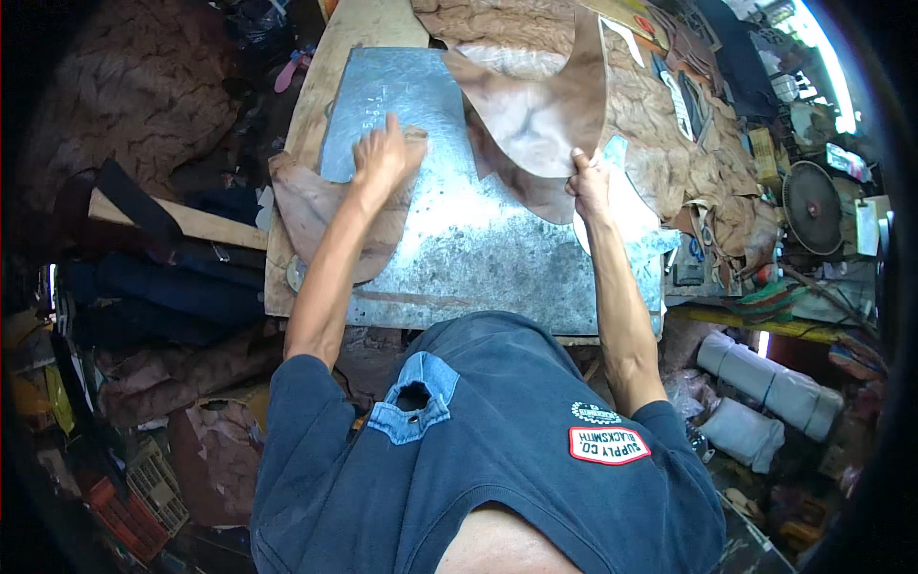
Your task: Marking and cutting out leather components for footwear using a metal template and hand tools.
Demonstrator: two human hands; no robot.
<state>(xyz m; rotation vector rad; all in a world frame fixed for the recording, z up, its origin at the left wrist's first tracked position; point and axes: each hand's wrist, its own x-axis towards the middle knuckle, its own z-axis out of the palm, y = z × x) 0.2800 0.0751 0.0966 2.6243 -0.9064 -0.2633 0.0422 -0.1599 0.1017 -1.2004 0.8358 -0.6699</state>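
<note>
A brown leather piece (550, 110) with a curved edge is lifted above the work table, bent and partly smeared by motion. My right hand (590, 184) pinches its lower right corner, thumb on top. Under it lies the grey metal sheet (478, 268) covering the near part of the table. My left hand (381, 158) is over the sheet's left part, forefinger stretched out and the other fingers slightly blurred. Beneath my left wrist and forearm rests another brown leather piece (311, 206), which hangs toward the left edge of the table.
Large wrinkled brown hides (650, 124) spread over the far and right side. Beside my right forearm lies a pale blue-white sheet piece (626, 210). Blue-handled scissors (695, 249) and a round fan (813, 206) are at the right. A wooden beam (182, 220) juts out left.
</note>
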